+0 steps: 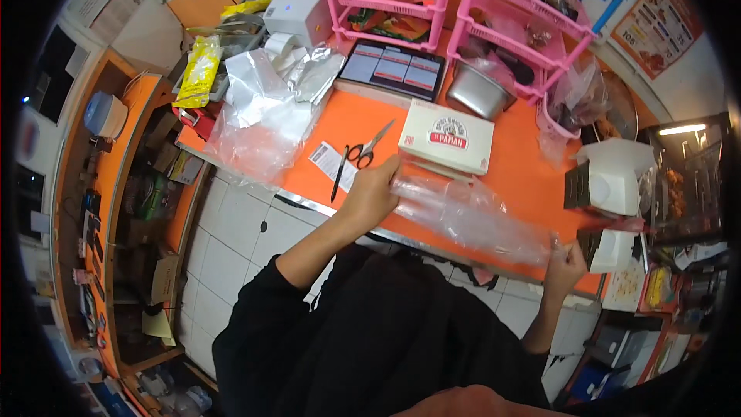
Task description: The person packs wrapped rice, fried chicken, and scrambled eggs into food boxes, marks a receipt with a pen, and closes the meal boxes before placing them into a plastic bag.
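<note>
A clear plastic bag (pixel 469 211) is stretched between my two hands above the front of the orange table (pixel 312 176). My left hand (pixel 373 194) grips one end of it in a fist, close to the scissors. At the far end, my right hand (pixel 566 269) pinches the plastic near the table's right side. Just beyond the bag lies a closed white cardboard box (pixel 446 136) with a printed logo. Scissors (pixel 370 145) with dark handles rest beside a black pen (pixel 340 174) and a printed paper slip (pixel 333 163).
Plastic wrap and foil (pixel 260 98) cover the table's left end, near a white label printer (pixel 298 11). A tablet (pixel 393 69), a metal container (pixel 480 90) and pink racks (pixel 393 6) line the back. Open boxes (pixel 608 179) stand right, before a lit display case (pixel 689 179).
</note>
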Demonstrator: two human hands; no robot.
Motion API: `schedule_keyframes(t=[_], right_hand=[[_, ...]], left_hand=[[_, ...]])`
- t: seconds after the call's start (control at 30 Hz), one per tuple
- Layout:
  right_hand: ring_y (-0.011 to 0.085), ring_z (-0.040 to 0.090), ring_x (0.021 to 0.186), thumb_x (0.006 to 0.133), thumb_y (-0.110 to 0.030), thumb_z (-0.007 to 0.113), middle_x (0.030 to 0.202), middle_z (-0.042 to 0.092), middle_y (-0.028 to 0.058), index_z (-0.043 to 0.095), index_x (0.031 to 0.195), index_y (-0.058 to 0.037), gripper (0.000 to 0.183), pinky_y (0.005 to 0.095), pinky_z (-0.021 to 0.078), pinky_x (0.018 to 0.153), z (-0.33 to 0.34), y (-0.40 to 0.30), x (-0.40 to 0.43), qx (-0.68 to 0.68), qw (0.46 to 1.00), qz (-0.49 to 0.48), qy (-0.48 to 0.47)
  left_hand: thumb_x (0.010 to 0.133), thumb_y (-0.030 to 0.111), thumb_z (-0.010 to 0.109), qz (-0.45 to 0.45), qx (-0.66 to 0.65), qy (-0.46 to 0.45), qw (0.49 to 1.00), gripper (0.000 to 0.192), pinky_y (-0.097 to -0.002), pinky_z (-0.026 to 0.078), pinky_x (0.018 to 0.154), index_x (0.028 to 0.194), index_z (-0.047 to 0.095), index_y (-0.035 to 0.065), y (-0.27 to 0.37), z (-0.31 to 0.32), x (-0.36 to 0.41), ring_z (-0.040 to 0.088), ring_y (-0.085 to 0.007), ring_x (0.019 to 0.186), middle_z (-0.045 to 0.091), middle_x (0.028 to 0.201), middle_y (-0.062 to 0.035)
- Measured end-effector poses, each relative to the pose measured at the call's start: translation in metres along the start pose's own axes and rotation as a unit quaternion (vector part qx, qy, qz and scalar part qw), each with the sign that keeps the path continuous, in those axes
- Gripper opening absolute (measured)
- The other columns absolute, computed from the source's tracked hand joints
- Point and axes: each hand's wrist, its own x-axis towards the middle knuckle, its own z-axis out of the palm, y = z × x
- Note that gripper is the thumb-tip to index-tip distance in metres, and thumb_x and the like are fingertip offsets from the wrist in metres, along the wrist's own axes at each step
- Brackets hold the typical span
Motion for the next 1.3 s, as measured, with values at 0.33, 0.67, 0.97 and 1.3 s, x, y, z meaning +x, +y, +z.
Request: schedule_keyframes(t=[0.33,0.67,0.97,1.3], right_hand=[[0.0191,0.058,0.076,0.078,-0.021,0.065,0.084,0.059,0.0089,0.056,0.097,0.0024,0.031,0.0315,0.0462,0.066,0.021,-0.061,0.046,-0.045,0.95,-0.035,-0.306],[0.0364,0.049,0.102,0.074,-0.007,0.064,0.113,0.046,0.022,0.05,0.111,0.0013,0.041,0.0412,0.0432,0.086,0.113,-0.022,-0.019,-0.181,0.876,-0.407,-0.183],[0.0409,0.039,0.12,0.068,-0.031,0.075,0.131,0.034,0.0278,0.022,0.136,0.0022,0.092,0.0447,0.0356,0.099,0.106,0.03,0.01,-0.45,0.762,-0.195,-0.423],[0.0408,0.046,0.113,0.065,-0.01,0.073,0.13,0.035,0.027,0.024,0.137,-0.0046,0.088,0.0452,0.0436,0.089,0.115,0.055,0.013,-0.415,0.81,-0.154,-0.384]], left_hand=[[0.062,0.005,0.067,0.217,0.096,0.017,0.971,0.063,-0.0395,0.047,0.073,0.121,0.046,0.009,0.039,0.043,0.013,0.054,-0.0331,0.097,0.055,0.104,-0.0166],[0.077,0.0,0.053,-0.145,-0.392,-0.094,0.904,0.041,-0.0397,0.047,0.063,0.117,0.041,0.0031,0.032,0.076,0.005,0.059,-0.0399,0.082,0.058,0.091,-0.0243],[0.07,0.014,0.065,-0.025,0.202,0.135,0.97,0.039,-0.0413,0.046,0.07,0.103,0.046,0.0061,-0.015,0.053,-0.015,0.059,-0.0357,0.087,0.06,0.091,-0.0197],[0.082,0.009,0.05,0.044,0.219,-0.183,0.957,0.028,-0.034,0.05,0.075,0.109,0.058,0.0109,-0.05,0.145,-0.005,0.061,-0.0254,0.092,0.061,0.105,-0.0094]])
